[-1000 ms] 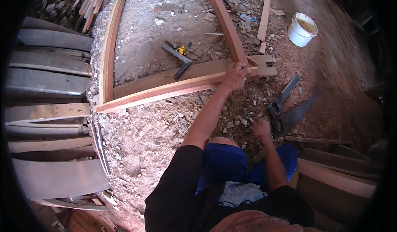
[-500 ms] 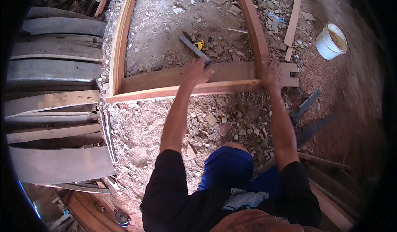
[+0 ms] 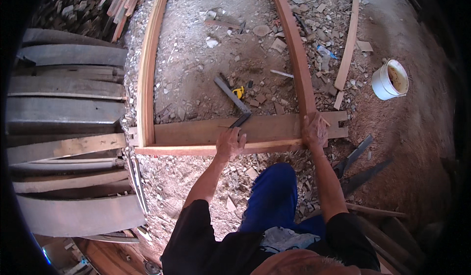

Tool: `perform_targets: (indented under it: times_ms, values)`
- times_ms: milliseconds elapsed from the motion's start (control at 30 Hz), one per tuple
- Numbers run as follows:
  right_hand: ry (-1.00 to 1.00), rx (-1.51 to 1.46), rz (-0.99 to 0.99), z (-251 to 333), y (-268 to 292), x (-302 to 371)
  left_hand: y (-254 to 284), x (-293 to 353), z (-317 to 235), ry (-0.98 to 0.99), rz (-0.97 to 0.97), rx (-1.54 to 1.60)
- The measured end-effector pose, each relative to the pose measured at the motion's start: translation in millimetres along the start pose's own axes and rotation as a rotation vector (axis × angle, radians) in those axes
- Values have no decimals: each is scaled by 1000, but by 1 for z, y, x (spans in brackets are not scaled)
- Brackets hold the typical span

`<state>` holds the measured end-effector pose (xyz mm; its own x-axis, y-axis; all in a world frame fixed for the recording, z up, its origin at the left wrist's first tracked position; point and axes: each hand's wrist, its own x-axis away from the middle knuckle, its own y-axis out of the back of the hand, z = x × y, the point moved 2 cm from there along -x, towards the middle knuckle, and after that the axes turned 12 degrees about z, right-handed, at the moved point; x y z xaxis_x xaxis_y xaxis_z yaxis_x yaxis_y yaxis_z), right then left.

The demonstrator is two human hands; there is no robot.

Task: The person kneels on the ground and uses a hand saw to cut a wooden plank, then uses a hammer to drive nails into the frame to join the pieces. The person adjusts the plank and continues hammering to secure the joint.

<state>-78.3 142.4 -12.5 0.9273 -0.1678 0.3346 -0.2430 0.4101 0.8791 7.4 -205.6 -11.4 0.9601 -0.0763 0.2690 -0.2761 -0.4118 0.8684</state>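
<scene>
On the ground lies a rectangular timber frame with a left post [image 3: 148, 74], a right post [image 3: 290, 44] and a reddish near rail [image 3: 184, 150]. My left hand [image 3: 229, 144] grips the near rail around its middle, thumb apart from the fingers. Around the right corner, where post and rail meet, my right hand [image 3: 314, 129] is closed on the right post's end. A thin light stick [image 3: 325, 121] shows beside its fingers. Under the frame's near end lies a wide brown board [image 3: 272, 127] with a notched right end. A carpenter's square [image 3: 233, 96] reaches from the ground onto that board, its dark arm close to my left fingers.
A yellow tape measure [image 3: 239, 92] lies inside the frame. Stacked grey planks [image 3: 68, 111] line the left. A white bucket [image 3: 389, 80] stands at the right, beyond a long wooden strip [image 3: 347, 44]. A handsaw [image 3: 358, 152] lies by my right forearm. Wood scraps litter the ground.
My left hand has come down from above the board onto the near rail. The rail now lies straighter across the posts. My right hand stays at the corner. The view has shifted.
</scene>
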Motion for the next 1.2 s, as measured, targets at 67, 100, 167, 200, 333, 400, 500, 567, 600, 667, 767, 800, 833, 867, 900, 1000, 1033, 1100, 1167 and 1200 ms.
perform_targets:
  times_ms: [67,100,167,200,333,400,500,567,600,667,767,800,833,867,900,1000,1033,1100,1167,1200]
  values:
    - [-55,114,52,-2,-5,-5,-3,2,12,-1,39,-7]
    - [-65,170,93,-3,-14,-9,-7,-1,18,23,77,6]
    - [-23,100,189,-32,-36,-24,-20,-1,26,114,186,21]
    - [2,93,227,-50,-45,-27,-21,-7,29,165,241,26]
    - [4,180,135,-20,-26,-20,23,-11,5,191,324,45]
    - [-67,122,134,-5,-13,-6,15,4,6,212,321,121]
    - [-92,66,167,33,1,6,18,1,16,221,290,147]
    - [3,27,80,13,-6,2,13,1,12,210,261,181]
    - [-1,80,14,1,-11,-2,17,-1,6,221,303,163]
    - [-117,12,220,24,5,5,29,-14,0,234,394,108]
    - [-80,71,271,-11,-22,-26,-2,-17,7,163,229,91]
    - [7,51,223,-25,-19,-24,-9,-13,9,145,145,105]
    - [-134,106,202,12,-4,-14,-9,-8,13,150,99,99]
    - [-147,156,215,5,-7,-21,-8,-13,13,192,131,99]
    - [-157,109,223,12,-2,-21,-1,-17,8,221,182,3]
    - [-134,98,123,7,1,-11,7,-21,2,251,345,-16]
    - [-143,67,122,10,4,-5,6,-19,4,277,408,-43]
    - [-144,22,110,10,16,-15,1,-24,2,242,402,-86]
    - [-149,-6,140,17,19,-5,12,-21,-1,273,510,-137]
    - [-154,-23,157,18,23,-13,7,-24,-1,276,506,-129]
